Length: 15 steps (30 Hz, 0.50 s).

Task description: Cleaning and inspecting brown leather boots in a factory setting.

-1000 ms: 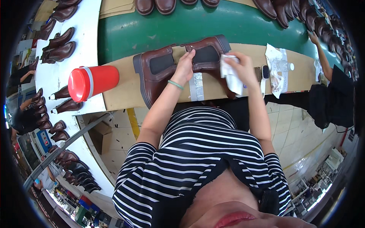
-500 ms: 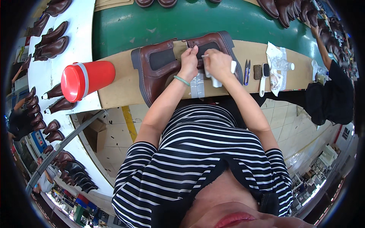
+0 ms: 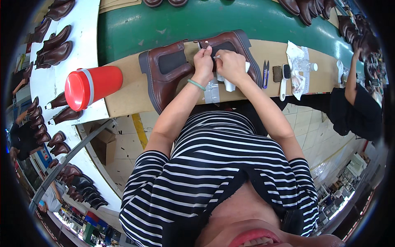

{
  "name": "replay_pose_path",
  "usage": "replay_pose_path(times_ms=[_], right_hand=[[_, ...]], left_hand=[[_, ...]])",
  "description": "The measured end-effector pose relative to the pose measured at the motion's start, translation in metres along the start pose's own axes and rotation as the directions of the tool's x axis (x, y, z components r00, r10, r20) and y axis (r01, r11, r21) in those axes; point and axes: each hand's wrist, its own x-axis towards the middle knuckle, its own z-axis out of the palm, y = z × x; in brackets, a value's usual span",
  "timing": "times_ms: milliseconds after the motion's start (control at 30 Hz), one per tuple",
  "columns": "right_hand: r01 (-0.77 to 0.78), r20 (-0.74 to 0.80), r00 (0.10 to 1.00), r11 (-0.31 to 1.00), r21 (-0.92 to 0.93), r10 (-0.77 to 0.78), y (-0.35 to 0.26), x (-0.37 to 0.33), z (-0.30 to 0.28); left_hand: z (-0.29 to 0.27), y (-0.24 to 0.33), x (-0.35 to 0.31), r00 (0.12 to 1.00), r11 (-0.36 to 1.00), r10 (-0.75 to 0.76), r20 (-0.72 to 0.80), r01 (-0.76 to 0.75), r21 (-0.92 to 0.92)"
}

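Note:
Two brown ankle boots with dark elastic side panels lie on their sides on cardboard. The left boot (image 3: 158,91) has its sole toward the left; the right boot (image 3: 242,43) has its sole toward the right. My left hand (image 3: 203,66), with a green bangle at the wrist, is closed at the right boot's upper edge, thumb up. Close beside it, my right hand (image 3: 231,67) is closed around a thin, pale stick-like tool (image 3: 217,57), its tip at the boot. A white cloth (image 3: 229,85) hangs under my right hand. The fingertips' exact contact is partly hidden.
Right of the boots lie small thread snips (image 3: 266,75), a dark block (image 3: 277,74), a white-handled brush (image 3: 284,84), a crumpled cloth (image 3: 295,70) and a clear bottle (image 3: 305,66). A red canister (image 3: 94,87) lies at the left. More boots stand on the white table (image 3: 84,41).
My right hand has shifted slightly left and up, closer to my left hand, with the stick-like tool. The white cloth has moved with it. My left hand stays at the boot's edge.

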Motion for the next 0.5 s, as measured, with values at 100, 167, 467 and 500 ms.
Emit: replay_pose_path(times_ms=[100, 167, 467, 500], right_hand=[[-0.185, 0.021, 0.982, 0.98, -0.069, 0.187, 0.021, 0.003, -0.013], [-0.145, -0.018, 0.989, 0.989, -0.012, 0.145, 0.02, 0.002, -0.012], [-0.055, -0.105, 0.993, 0.998, -0.005, 0.055, 0.008, 0.0, -0.007], [0.017, -0.13, 0.991, 1.0, 0.023, -0.014, 0.006, 0.0, -0.003]], left_hand=[[0.001, -0.001, -0.006, 0.999, 1.0, 0.019, -0.035, -0.02, -0.017], [0.004, 0.0, -0.003, 0.999, 0.999, 0.013, -0.048, -0.015, -0.033], [0.006, -0.005, -0.005, 0.996, 1.0, 0.002, -0.084, -0.004, -0.024], [0.007, -0.003, -0.007, 0.997, 0.998, -0.019, -0.068, 0.015, -0.064]])
